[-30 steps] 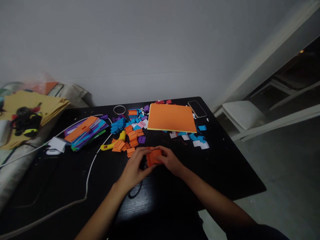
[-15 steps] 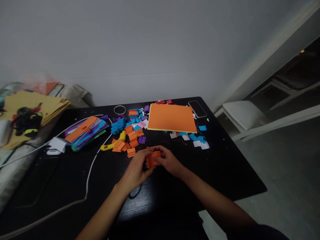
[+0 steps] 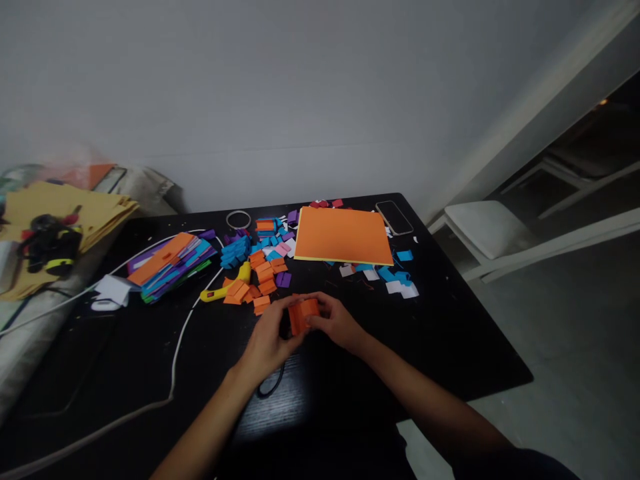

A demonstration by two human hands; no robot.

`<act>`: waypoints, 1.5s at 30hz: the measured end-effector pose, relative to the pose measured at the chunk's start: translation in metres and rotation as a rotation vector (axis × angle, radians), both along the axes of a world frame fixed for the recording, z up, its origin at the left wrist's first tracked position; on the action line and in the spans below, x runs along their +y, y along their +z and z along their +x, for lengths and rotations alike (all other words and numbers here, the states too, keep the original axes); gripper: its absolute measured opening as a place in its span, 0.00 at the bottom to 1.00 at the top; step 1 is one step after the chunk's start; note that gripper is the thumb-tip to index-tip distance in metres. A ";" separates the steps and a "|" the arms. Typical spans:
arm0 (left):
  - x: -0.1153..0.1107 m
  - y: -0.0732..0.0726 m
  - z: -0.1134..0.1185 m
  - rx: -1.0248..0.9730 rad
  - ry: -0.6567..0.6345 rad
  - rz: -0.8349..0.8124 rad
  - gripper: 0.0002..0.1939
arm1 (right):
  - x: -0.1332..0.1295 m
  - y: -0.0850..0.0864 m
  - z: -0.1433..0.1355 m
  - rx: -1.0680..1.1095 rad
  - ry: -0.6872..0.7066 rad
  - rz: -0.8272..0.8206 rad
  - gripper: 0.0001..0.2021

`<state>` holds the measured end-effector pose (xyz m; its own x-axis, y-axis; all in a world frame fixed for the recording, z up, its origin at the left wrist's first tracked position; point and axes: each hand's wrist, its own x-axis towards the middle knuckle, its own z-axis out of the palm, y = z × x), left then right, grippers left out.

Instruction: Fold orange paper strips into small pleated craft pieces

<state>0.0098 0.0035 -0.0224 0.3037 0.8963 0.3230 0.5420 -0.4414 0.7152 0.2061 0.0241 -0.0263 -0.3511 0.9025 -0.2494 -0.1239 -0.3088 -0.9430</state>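
Between both hands, just above the black table (image 3: pixel 380 373), is a folded orange paper piece (image 3: pixel 304 315). My left hand (image 3: pixel 270 337) grips its left side, thumb below and fingers over the top. My right hand (image 3: pixel 337 323) is closed on its right side, with the thumb across the front. Beyond my left hand lie several small folded orange paper pieces (image 3: pixel 265 272). A yellow glue gun (image 3: pixel 235 285) rests among them, to the left. The back of the held piece is hidden by my fingers.
An orange sheet stack (image 3: pixel 345 235) lies at the back, with blue and white scraps (image 3: pixel 400 283) around it. A phone (image 3: pixel 395 218) is at the far right corner. Colored paper strips (image 3: pixel 175 263) and a white cable (image 3: pixel 175 360) lie left. A white chair (image 3: pixel 490 230) stands right.
The orange paper piece has turned slightly and shifted a little left between my hands. My left fingers have moved along its top edge.
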 end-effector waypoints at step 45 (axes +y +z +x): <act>0.000 -0.001 0.002 -0.046 0.058 -0.026 0.33 | 0.106 0.039 -0.001 -1.040 0.158 0.522 0.03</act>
